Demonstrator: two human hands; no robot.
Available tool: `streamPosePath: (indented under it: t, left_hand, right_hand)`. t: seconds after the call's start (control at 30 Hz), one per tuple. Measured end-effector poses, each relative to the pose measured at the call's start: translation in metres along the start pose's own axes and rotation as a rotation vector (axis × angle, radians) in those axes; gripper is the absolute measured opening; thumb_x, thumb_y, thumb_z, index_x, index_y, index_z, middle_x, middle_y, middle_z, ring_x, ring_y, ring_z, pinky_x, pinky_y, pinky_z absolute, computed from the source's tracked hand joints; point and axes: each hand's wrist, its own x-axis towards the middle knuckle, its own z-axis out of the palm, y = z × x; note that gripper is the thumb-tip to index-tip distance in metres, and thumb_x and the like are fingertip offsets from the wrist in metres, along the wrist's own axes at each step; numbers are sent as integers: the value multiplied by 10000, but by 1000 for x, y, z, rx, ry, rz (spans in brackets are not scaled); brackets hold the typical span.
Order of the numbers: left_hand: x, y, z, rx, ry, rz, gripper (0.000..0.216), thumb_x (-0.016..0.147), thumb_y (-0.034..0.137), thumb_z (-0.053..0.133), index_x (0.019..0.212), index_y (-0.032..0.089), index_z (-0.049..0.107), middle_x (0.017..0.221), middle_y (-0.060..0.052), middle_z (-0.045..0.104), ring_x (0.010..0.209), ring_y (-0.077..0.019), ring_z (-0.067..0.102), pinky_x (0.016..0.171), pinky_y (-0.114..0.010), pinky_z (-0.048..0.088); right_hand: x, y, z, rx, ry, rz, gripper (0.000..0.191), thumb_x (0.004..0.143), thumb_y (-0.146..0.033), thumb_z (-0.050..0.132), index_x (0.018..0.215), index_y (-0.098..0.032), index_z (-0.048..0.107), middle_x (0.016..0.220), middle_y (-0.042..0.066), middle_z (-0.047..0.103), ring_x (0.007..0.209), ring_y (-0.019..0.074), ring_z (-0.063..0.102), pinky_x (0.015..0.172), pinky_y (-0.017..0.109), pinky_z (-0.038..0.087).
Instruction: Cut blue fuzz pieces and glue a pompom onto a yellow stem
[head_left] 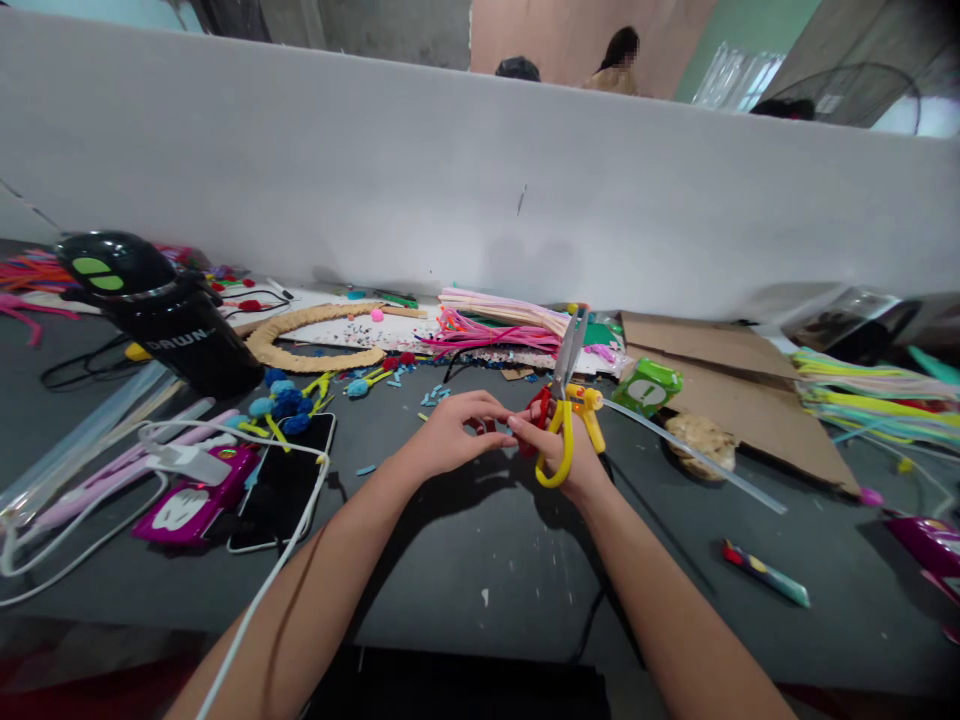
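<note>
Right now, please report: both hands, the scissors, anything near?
Right hand holding scissors, blades pointing away. Left hand close beside, contents unclear. Yellow glue gun just beyond right hand.

Scissors (562, 385): smooth metal blades, glossy plastic handles. Cardboard (765, 415) matt. Bottle (169, 320): glossy cap; body, from here, perhaps metal.

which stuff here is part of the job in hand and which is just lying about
Likely part of the job:
scissors, held in the right hand
glue gun, close beside that hand
pink pipe cleaners, perhaps

Seemingly just lying about:
black bottle
phone
green packet
</note>
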Motion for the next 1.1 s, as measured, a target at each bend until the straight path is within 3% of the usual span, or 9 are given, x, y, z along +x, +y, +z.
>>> streamPosePath:
  t: [0.1, 0.27, 0.47, 0.63, 1.1]
  left_hand:
    - [-1, -3, -5, 43, 9, 14, 228, 802, 321, 739, 991, 193, 741, 915, -34, 662, 734, -113, 612, 648, -224, 492]
    - [-4, -18, -35, 284, 229, 77, 210, 834, 315, 707, 1000, 187, 715, 967, -42, 646, 717, -106, 602, 695, -250, 513]
    - [-8, -30, -60, 511, 436, 37, 225, 852, 296, 676, 1048, 190, 704, 1017, -60, 647, 794, -148, 612, 724, -284, 513]
    - [-8, -32, -57, 598, 397, 63, 209, 847, 286, 679, 1035, 201, 711, 1079, -75, 638, 997, -203, 627, 868, -330, 513]
    - [-6, -36, -49, 584, 240, 127, 191, 858, 226, 641, 1037, 206, 707, 1181, -94, 591, 1034, -199, 618, 904, -338, 507]
  right_hand:
    - [2, -2, -4, -107, -4, 2, 449, 723, -557, 725, 797, -224, 432, 667, -20, 587, 542, 113, 503, 517, 254, 402]
    - [7, -5, -26, -413, 34, -2, 492, 714, -609, 702, 664, -229, 394, 560, -65, 373, 509, 96, 344, 479, 253, 285]
    - [3, -6, -37, -787, -43, 36, 513, 671, -650, 703, 627, -221, 426, 567, -41, 447, 533, 116, 385, 512, 264, 269]
    - [-3, -11, -27, -977, -83, 56, 509, 727, -701, 615, 650, -218, 473, 615, 3, 550, 560, 140, 438, 528, 275, 268]
    - [-4, -17, -25, -1067, -149, 95, 497, 732, -678, 628, 611, -205, 533, 605, 19, 578, 554, 144, 471, 503, 268, 260]
